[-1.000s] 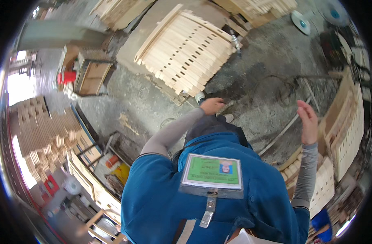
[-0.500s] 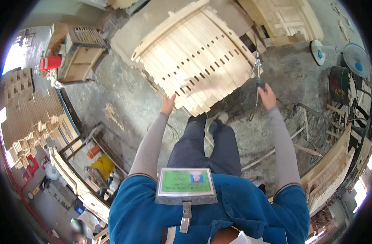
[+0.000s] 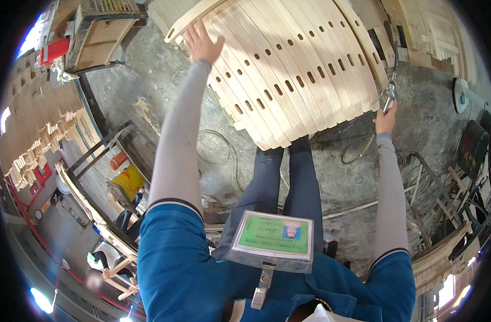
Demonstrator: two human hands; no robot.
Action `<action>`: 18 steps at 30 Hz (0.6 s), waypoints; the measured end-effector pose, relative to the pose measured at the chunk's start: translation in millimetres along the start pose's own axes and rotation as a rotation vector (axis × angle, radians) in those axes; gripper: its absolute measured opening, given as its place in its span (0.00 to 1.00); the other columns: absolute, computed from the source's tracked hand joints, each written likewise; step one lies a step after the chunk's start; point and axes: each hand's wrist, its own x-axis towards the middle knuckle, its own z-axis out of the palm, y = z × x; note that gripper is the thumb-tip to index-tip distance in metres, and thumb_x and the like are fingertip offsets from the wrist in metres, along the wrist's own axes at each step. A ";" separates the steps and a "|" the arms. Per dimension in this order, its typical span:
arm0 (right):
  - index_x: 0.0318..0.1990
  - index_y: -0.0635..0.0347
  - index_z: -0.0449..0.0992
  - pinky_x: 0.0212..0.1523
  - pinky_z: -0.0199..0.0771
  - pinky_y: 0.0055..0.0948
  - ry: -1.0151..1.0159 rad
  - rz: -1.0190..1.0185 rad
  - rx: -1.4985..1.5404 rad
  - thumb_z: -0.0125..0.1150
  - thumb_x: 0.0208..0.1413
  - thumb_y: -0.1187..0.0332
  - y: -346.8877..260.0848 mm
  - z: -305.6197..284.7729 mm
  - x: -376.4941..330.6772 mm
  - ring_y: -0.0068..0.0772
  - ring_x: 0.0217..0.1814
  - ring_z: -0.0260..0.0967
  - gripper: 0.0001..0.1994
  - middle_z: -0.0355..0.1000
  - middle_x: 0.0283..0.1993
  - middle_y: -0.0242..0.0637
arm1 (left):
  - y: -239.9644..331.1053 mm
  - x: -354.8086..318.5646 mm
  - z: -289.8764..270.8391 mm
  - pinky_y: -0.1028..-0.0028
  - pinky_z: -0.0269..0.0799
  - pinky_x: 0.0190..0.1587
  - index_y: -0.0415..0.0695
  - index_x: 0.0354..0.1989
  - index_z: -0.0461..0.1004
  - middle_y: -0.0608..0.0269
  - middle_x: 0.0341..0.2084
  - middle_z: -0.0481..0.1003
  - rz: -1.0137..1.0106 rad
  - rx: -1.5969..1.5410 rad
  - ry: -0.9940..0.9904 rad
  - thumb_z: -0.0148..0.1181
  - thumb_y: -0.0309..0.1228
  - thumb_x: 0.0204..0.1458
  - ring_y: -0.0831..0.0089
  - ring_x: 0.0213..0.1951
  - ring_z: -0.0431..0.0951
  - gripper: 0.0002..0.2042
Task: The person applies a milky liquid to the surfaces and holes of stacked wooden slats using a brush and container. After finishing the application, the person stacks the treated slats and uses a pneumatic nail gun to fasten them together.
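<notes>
1. The left hand [image 3: 202,44] has reached out since a moment ago; it lies flat and wide on the slats [image 3: 288,70].
2. The right hand [image 3: 386,119], beside the slats, has closed around a metal tool [image 3: 390,91].

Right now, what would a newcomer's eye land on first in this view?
The big rack of pale curved wooden slats with oval slots fills the top centre. The left hand lies spread on its upper left corner, while the right hand grips a slim metal tool at its right edge, above the grey concrete floor.
</notes>
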 end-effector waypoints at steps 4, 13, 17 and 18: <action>0.54 0.57 0.62 0.14 0.65 0.21 0.017 0.092 0.262 0.49 0.47 0.72 2.8 -11.9 -8.5 0.21 0.23 0.61 0.22 0.64 0.30 0.35 | -16.0 64.0 10.4 0.54 0.40 0.61 0.47 0.62 0.42 0.48 0.59 0.47 0.122 0.263 0.058 0.55 0.46 0.40 0.50 0.61 0.44 0.41; 0.44 0.64 0.66 0.13 0.56 0.20 0.082 0.291 0.581 0.51 0.51 0.70 11.3 -69.5 -97.3 0.16 0.17 0.53 0.13 0.57 0.19 0.27 | 13.3 85.2 -7.7 0.61 0.66 0.48 0.46 0.48 0.66 0.49 0.47 0.64 0.108 0.429 -0.373 0.57 0.49 0.40 0.51 0.49 0.65 0.27; 0.44 0.64 0.66 0.13 0.56 0.20 -0.097 0.256 0.567 0.51 0.53 0.68 -9.9 -74.3 -134.3 0.16 0.16 0.54 0.12 0.57 0.19 0.27 | 10.1 25.4 -17.4 0.65 0.68 0.44 0.39 0.47 0.63 0.49 0.36 0.72 0.050 -0.009 -0.456 0.59 0.50 0.37 0.56 0.41 0.72 0.32; 0.44 0.65 0.66 0.13 0.56 0.19 -0.151 0.247 0.549 0.51 0.54 0.68 -18.6 -76.7 -147.8 0.16 0.16 0.54 0.12 0.58 0.19 0.27 | 18.3 7.3 -21.2 0.65 0.69 0.44 0.37 0.45 0.61 0.46 0.37 0.72 -0.002 -0.116 -0.467 0.60 0.49 0.37 0.56 0.40 0.73 0.32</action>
